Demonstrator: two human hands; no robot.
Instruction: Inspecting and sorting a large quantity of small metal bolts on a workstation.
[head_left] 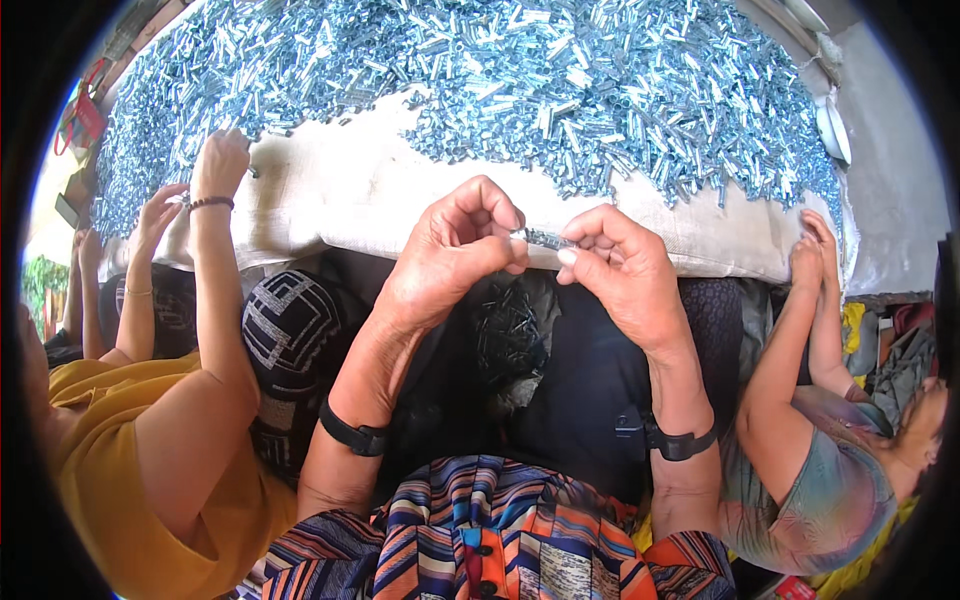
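Observation:
A small shiny metal tube (pixel 546 239) spans the gap between my two hands, just above the near edge of the cloth-covered table. My left hand (pixel 452 245) is closed in a pinch at one end, the thumb and forefinger pressed together. At the other end my right hand (pixel 628 272) pinches it too, with the remaining fingers curled. Whether the tube is one piece or two joined parts is too small to tell. Beyond my hands lies a wide heap of similar loose metal tubes (pixel 590 95), silver with a bluish sheen.
Pale cloth (pixel 350 190) covers the table's near side. At my left a person in a mustard top (pixel 160 440) works at the heap; another person in a patterned top (pixel 840 490) sits at my right. Below the table edge, between my knees, dark metal pieces (pixel 510 325) lie gathered.

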